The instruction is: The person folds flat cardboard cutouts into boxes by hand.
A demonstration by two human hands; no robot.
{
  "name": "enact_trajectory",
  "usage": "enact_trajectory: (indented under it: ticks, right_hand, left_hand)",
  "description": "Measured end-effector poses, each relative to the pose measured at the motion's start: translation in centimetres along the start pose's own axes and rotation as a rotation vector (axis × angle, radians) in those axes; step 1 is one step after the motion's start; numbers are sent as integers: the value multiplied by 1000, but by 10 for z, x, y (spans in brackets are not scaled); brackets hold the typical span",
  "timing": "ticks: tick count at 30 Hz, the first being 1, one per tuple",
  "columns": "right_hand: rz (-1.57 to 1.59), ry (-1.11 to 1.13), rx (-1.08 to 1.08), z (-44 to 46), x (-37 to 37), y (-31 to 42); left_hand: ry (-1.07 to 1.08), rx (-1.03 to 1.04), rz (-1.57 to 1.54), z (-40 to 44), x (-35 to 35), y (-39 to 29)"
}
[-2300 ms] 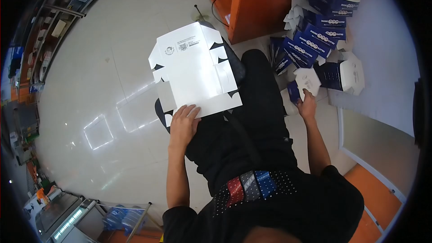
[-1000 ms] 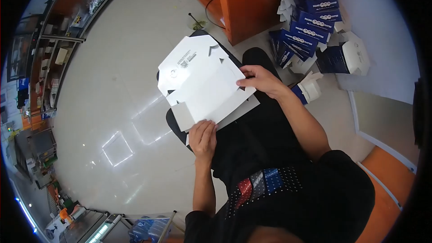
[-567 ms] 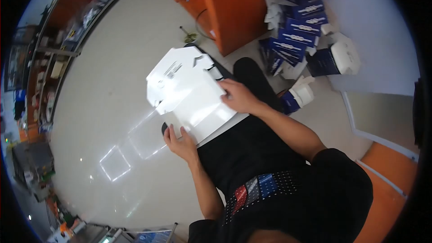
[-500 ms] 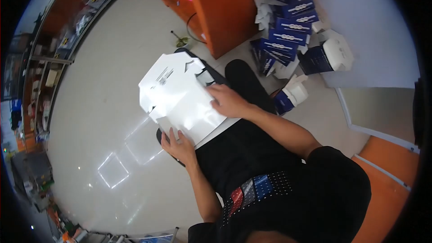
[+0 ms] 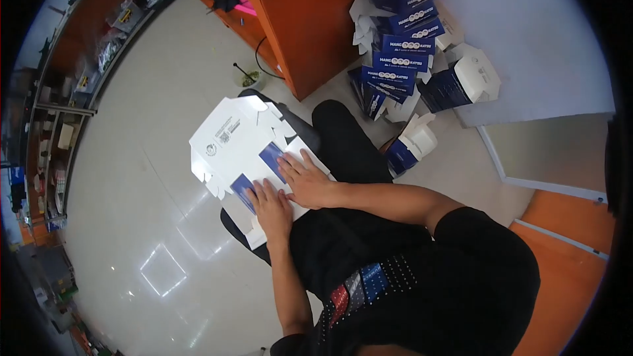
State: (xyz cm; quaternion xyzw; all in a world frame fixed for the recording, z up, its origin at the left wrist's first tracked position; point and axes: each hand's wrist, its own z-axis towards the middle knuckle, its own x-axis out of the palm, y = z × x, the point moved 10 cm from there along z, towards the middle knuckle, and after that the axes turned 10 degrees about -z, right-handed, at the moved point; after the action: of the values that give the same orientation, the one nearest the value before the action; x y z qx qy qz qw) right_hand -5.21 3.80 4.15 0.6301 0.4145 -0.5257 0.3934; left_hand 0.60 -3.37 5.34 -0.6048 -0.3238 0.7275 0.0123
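Across my lap lies a flat white cardboard box blank (image 5: 247, 133) with printed text, a QR code and cut tabs along its edges. Two blue flaps show on it, one at the left (image 5: 242, 188) and one at the right (image 5: 271, 158), both folded inward. My left hand (image 5: 269, 207) presses flat on the near panel, fingertips at the left blue flap. My right hand (image 5: 306, 181) lies beside it, fingers spread over the panel and the right blue flap's edge. The two hands nearly touch at the thumbs.
A leaning stack of blue-and-white boxes (image 5: 399, 59) stands against the wall at upper right. One more open box (image 5: 412, 145) sits on the floor near my knee. An orange cabinet (image 5: 310, 23) is ahead, with a small potted plant (image 5: 249, 79) beside it. Shelves line the left.
The near panel of the box blank has been folded over, so the blue flaps now show. My hands have come together on it, the right moving left and down.
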Motion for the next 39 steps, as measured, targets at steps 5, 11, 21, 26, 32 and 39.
enact_trajectory:
  ticks: [5, 11, 21, 26, 32, 39]
  right_hand:
    - [453, -16, -31, 1, 6, -25]
    - [947, -18, 99, -13, -1, -54]
    - [1116, -324, 327, -62, -82, -65]
    - [916, -692, 133, -79, -154, -40]
    - [455, -903, -154, -85, -233, -32]
    - [366, -841, -311, -85, -258, -14]
  left_hand:
    - [-221, -355, -679, 34, 19, 9]
    - [-48, -513, -533, 59, 21, 20]
    - [-246, -513, -1610, 50, -37, -7]
    - [-354, -488, -1771, 41, -98, -31]
    - [-336, -255, -1977, 32, -143, -50]
    - [-392, -190, -2055, 14, -186, -70]
